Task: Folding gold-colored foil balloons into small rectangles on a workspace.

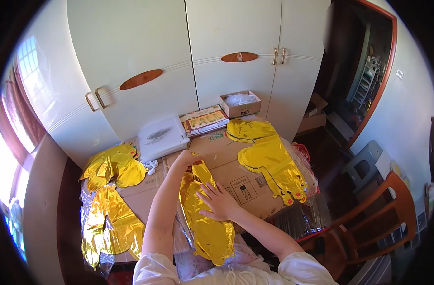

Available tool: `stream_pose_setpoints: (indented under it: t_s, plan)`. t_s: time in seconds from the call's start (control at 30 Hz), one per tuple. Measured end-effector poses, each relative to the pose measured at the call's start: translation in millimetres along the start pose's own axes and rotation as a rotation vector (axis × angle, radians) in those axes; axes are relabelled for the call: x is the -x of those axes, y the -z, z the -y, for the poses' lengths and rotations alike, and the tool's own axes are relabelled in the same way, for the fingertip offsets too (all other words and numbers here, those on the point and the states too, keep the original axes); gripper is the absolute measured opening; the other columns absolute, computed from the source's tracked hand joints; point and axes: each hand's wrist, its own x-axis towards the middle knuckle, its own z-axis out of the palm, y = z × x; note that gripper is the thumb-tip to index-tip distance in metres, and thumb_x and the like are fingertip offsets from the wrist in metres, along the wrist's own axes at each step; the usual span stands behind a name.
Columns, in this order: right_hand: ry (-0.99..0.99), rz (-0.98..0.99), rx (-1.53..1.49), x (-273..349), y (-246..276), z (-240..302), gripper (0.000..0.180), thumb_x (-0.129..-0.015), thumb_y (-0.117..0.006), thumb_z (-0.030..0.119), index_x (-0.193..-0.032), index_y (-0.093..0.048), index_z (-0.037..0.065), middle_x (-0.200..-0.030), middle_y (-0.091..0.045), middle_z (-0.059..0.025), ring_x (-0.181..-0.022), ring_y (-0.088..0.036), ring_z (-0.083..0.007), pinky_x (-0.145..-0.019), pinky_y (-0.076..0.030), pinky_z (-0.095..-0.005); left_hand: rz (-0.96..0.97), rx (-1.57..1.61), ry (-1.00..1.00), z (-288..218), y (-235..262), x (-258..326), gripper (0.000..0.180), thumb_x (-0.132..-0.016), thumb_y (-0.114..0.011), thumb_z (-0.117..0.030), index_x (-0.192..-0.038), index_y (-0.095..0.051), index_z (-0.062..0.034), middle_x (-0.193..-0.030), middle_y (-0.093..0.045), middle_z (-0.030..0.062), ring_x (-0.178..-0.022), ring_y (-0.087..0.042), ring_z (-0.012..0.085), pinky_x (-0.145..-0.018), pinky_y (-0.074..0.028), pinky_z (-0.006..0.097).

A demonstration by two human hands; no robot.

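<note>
A flat gold foil balloon [205, 232] hangs from the cardboard surface [217, 147] down over its near edge toward my lap. My left hand [190, 158] closes on the balloon's far end, with its fingertips partly hidden. Lower on the same foil rests my right hand [221, 202], fingers spread and flat against it. To the right lies a stack of flat gold foil balloons [264, 154] with small red spots at the near end. Crumpled gold foil balloons [113, 166] sit at the far left, and another gold foil piece [110, 225] lies nearer on that side.
Along the back stand a white flat box [162, 137], a printed box [205, 119] and a small carton [240, 104] holding clear plastic. White cabinets [233, 28] rise behind. A wooden chair [383, 218] is at the right, near a grey stool [364, 166].
</note>
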Motion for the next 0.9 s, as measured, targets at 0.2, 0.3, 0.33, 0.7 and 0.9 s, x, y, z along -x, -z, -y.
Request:
stream_pose_setpoints:
  t_s: [0.2,0.3,0.33,0.7,0.9]
  plan:
    - [0.018,-0.010,-0.004,0.1,-1.9,-0.8,0.073,-0.092,-0.038,0.059,-0.145,-0.032,0.010,-0.151,-0.027,-0.0179,-0.142,-0.020,-0.0333,-0.114,-0.013,-0.0525,-0.052,-0.266,-0.129,9.6,0.5,-11.3,0.032,-0.072,-0.076,-0.026,-0.079,-0.067,0.0038,-0.068,-0.062,0.0089,-0.057,-0.059,0.0175,-0.054,-0.048,0.033]
    - [0.020,-0.019,-0.008,0.2,-1.9,-0.9,0.072,-0.092,-0.038,0.059,-0.145,-0.032,0.010,-0.151,-0.028,-0.0175,-0.142,-0.021,-0.0330,-0.115,-0.013,-0.0524,-0.099,-0.369,-0.179,11.2,1.0,-11.3,0.032,-0.070,-0.076,-0.027,-0.083,-0.070,0.0013,-0.072,-0.067,0.0122,-0.064,-0.065,0.0213,-0.061,-0.051,0.034]
    - [0.020,-0.015,-0.010,0.3,-1.8,-0.5,0.072,-0.092,-0.038,0.059,-0.145,-0.033,0.010,-0.151,-0.028,-0.0174,-0.142,-0.021,-0.0329,-0.115,-0.012,-0.0524,-0.110,-0.391,-0.193,12.4,0.7,-10.6,0.033,-0.069,-0.076,-0.027,-0.086,-0.071,0.0003,-0.074,-0.069,0.0135,-0.067,-0.067,0.0230,-0.064,-0.053,0.034]
    - [0.007,-0.003,-0.001,-0.1,0.9,-1.4,0.072,-0.092,-0.038,0.060,-0.144,-0.035,0.010,-0.150,-0.029,-0.0163,-0.142,-0.020,-0.0318,-0.115,-0.011,-0.0516,-0.445,-0.736,-0.602,1.8,-26.1,42.4,0.041,-0.078,-0.067,-0.019,-0.116,-0.057,-0.0109,-0.118,-0.060,0.0101,-0.115,-0.053,0.0280,-0.094,-0.043,0.042]
    - [-0.010,0.018,-0.039,-2.0,1.7,-1.6,0.072,-0.090,-0.044,0.058,-0.143,-0.036,0.011,-0.150,-0.029,-0.0169,-0.142,-0.017,-0.0314,-0.115,-0.012,-0.0523,-0.112,-0.949,-0.808,25.4,-49.9,81.3,0.050,-0.096,-0.045,-0.030,-0.138,-0.041,-0.0039,-0.145,-0.041,0.0138,-0.137,-0.033,0.0315,-0.112,-0.026,0.047]
